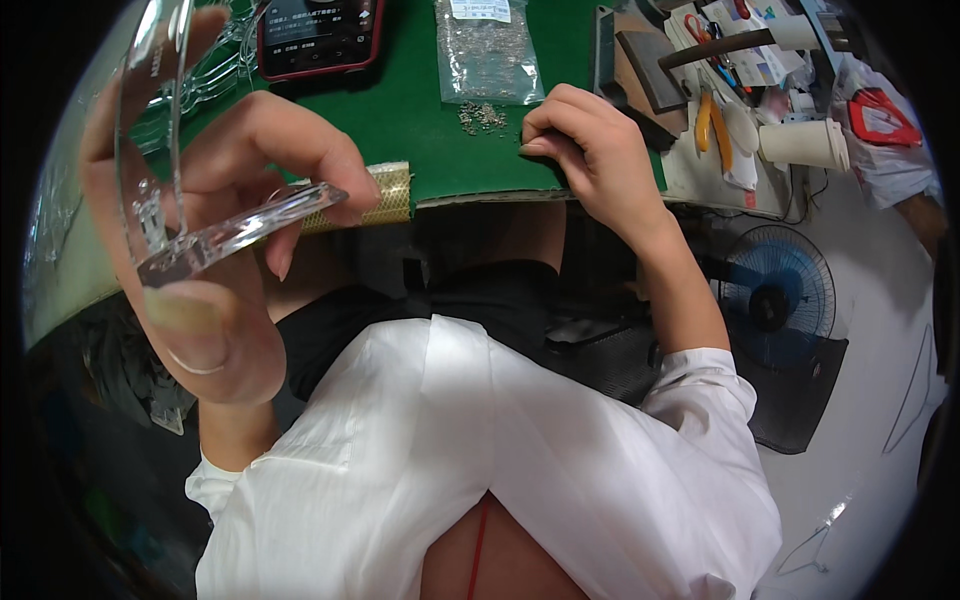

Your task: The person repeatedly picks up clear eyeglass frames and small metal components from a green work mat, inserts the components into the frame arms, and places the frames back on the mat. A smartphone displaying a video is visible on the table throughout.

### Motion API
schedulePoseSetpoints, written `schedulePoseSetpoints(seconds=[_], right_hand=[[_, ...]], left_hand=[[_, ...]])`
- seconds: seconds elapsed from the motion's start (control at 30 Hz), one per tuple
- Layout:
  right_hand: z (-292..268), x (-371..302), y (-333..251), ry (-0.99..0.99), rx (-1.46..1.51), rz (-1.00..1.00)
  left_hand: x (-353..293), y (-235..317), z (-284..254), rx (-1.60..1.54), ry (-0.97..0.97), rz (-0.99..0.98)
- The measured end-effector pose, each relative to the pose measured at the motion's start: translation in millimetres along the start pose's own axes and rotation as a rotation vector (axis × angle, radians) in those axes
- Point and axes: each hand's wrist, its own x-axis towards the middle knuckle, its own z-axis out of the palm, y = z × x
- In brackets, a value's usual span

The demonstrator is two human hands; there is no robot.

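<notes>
Close to the camera, my left hand grips a clear plastic hinged piece between thumb and fingers. Its two narrow arms meet at a corner, one standing upright and the other slanting right. My right hand rests at the green table mat, fingers curled and thumb pressed to the forefinger. Whatever its fingertips hold is too small or hidden to make out. Beside them lies a small heap of tiny metal parts, just below a clear bag filled with similar parts.
A red-cased phone lies beyond my left hand, beside more clear plastic pieces. A gold patterned strip lines the table edge. Right of the mat are a dark-edged box, yellow-handled pliers, a cup and, lower, a fan.
</notes>
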Motion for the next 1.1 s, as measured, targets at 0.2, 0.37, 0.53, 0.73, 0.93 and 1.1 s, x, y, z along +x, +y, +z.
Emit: schedulePoseSetpoints(seconds=[0.2, 0.37, 0.53, 0.73, 0.93, 1.1], right_hand=[[0, 3, -5, -0.026, -0.117, -0.048], [1, -5, 1, 0.026, -0.025, 0.007], [-45, 11, -32, 0.243, 0.415, -0.129], [-69, 16, -60, 0.267, 0.141, -0.376], [-67, 18, -61, 0.317, 0.095, -0.403], [-66, 19, -61, 0.32, 0.124, -0.386]], left_hand=[[0, -2, 15, -0.022, 0.091, 0.117], [3, 3, 31, -0.115, -0.026, 0.119], [18, -3, 62, -0.215, -0.348, 0.076], [22, -5, 83, -0.133, -0.459, 0.044], [22, -7, 82, -0.049, -0.454, 0.079], [22, -9, 82, -0.002, -0.423, 0.124]])
